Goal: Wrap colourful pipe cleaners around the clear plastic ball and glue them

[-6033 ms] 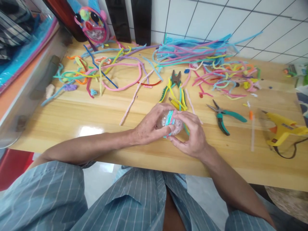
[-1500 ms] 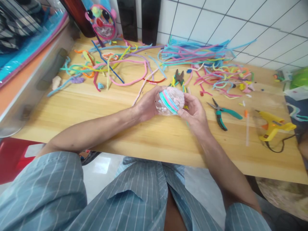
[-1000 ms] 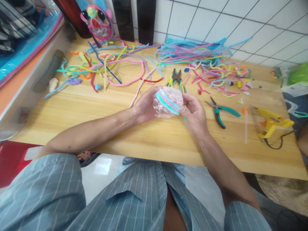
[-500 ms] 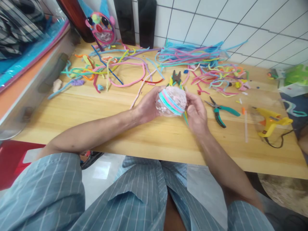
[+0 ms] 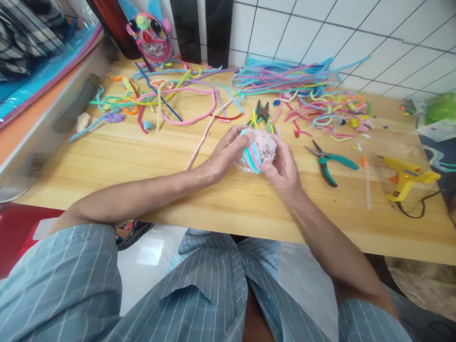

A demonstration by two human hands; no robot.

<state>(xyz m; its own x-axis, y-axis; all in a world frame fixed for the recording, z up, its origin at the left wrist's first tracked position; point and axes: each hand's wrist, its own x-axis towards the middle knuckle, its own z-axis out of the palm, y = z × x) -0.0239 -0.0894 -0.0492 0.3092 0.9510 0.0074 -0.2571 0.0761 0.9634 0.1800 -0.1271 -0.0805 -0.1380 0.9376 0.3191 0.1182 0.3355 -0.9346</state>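
A clear round ball (image 5: 266,148) with pale pink bits inside and turquoise, pink and blue fuzzy strips across it is held above the wooden table (image 5: 213,204). My left hand (image 5: 228,151) grips its left side, thumb lying on top near the strips. From the right, my right hand (image 5: 285,166) closes on it, thumb on the lower front. Just behind the ball lie pliers with yellow-green handles (image 5: 262,111), partly hidden. A long pale pink pipe cleaner (image 5: 203,140) runs along the table beside my left hand.
Loose pipe cleaners (image 5: 188,107) lie at the back left, with a bundle (image 5: 285,78) by the tiled wall. Needle-nose pliers (image 5: 329,161), a glue stick (image 5: 368,185) and a yellow glue gun (image 5: 402,178) lie right. A decorated face figure (image 5: 151,40) stands at back left.
The ball has turned, so its strips now run more steeply. My left thumb has come over its top, and my right thumb has moved left onto its lower front.
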